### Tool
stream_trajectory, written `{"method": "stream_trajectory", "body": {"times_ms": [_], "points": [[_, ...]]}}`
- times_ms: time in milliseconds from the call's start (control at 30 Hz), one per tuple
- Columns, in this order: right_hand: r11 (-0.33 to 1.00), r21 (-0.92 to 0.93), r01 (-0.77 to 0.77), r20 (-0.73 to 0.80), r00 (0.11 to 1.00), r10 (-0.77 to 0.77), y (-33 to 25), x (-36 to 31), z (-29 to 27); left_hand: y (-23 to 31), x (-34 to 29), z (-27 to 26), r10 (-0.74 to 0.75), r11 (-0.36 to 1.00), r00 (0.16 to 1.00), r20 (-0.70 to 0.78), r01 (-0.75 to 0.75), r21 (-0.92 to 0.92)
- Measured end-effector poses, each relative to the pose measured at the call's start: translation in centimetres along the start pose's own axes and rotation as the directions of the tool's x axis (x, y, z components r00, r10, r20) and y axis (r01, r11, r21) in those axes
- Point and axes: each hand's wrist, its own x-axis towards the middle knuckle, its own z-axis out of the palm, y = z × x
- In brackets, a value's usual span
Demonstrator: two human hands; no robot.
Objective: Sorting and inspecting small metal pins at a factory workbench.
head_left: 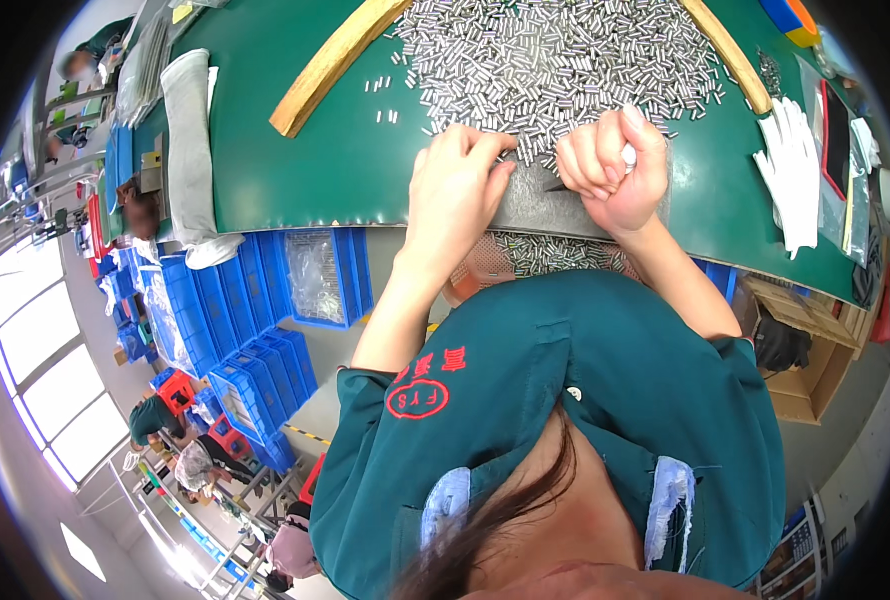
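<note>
A heap of small silvery metal pins [555,60] is spread over the green tabletop. My left hand [455,185] rests at the heap's near edge, fingers curved, thumb and forefinger apart beside the closest pins. A grey metal plate [535,208] lies at the table's front edge, between my hands. Over its right part, my right hand [617,172] is curled in a fist around a slim tool [555,187]. A dark pointed tip sticks out on the little-finger side, and something white shows by the thumb. The fist hides the rest of the tool.
Wooden strips [335,65] flank the heap left and right. Below the table edge, a pinkish perforated basket [480,268] holds more pins. White gloves [791,175] lie at right, a grey sleeve-like cloth [191,150] at left. Blue crates [265,380] stand left; other people sit farther off.
</note>
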Motion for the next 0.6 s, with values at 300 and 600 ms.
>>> {"method": "stream_trajectory", "body": {"times_ms": [300, 600], "points": [[1.000, -0.014, -0.001, -0.004, 1.000, 0.001, -0.1, -0.1, -0.1, 0.8, 0.0, -0.1, 0.045, 0.998, 0.999, 0.013, -0.046, 0.053], [0.996, -0.092, -0.010, 0.026, 1.000, 0.012, -0.3, -0.1, -0.1, 1.1, 0.0, -0.1, 0.126, 0.989, 0.990, 0.064, -0.130, 0.071]]}}
